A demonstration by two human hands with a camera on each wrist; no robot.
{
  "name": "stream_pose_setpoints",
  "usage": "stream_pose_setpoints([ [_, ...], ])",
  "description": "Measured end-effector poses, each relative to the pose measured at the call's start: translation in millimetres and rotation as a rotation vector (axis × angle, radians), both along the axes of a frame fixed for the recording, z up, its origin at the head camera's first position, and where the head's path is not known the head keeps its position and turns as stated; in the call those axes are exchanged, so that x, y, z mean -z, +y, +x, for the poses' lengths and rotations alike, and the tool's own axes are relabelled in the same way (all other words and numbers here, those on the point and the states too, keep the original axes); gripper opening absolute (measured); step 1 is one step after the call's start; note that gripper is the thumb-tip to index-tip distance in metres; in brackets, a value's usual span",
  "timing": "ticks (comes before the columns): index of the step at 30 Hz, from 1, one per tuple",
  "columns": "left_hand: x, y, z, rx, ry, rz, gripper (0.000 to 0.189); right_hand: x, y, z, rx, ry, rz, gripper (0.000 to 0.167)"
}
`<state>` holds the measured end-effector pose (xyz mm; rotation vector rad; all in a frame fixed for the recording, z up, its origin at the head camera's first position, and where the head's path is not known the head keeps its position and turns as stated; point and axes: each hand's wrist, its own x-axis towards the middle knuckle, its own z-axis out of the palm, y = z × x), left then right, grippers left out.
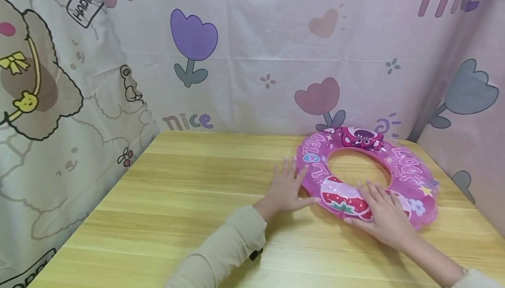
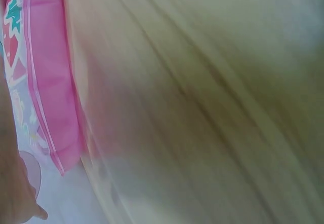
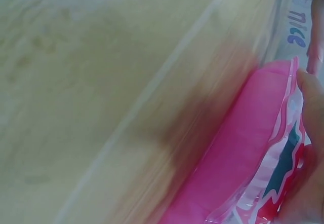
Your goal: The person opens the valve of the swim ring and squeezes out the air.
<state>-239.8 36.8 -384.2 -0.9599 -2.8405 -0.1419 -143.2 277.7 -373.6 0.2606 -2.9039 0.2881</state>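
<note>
A pink inflatable swim ring (image 1: pixel 412 169) lies flat on the right side of the wooden table, printed with strawberries, a bear and white lettering. My left hand (image 1: pixel 285 189) is at the ring's left edge, fingers spread and thumb pointing toward its front rim. On the near side, my right hand (image 1: pixel 384 215) rests over the strawberry print, its fingers extended across the top and the thumb along the outer edge. The right wrist view shows the ring's pink side (image 3: pixel 238 143) with that hand (image 3: pixel 306 183) against its top. Only part of the ring (image 2: pixel 53 72) enters the left wrist view.
The light wooden table (image 1: pixel 177 200) extends left of the ring. Behind it hangs a pale printed cloth (image 1: pixel 252 29) with tulips and words, and another patterned cloth (image 1: pixel 94 117) hangs along the left. A small black object (image 1: pixel 255 254) shows beneath the left sleeve.
</note>
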Motion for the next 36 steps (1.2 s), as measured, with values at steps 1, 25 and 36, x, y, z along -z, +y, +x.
stream_pose_setpoints([
  [1,0.5,1.1,0.1,0.009,-0.005,0.004,0.092,0.2,-1,0.0,0.000,0.007,0.005,0.097],
  [25,-6.0,15.8,9.5,0.159,0.005,-0.033,0.084,2.5,-20,3.5,-0.047,0.070,0.034,0.087],
  [36,-5.3,6.9,9.3,0.192,0.014,-0.054,0.084,2.7,-32,5.2,-0.076,0.089,0.052,0.085],
])
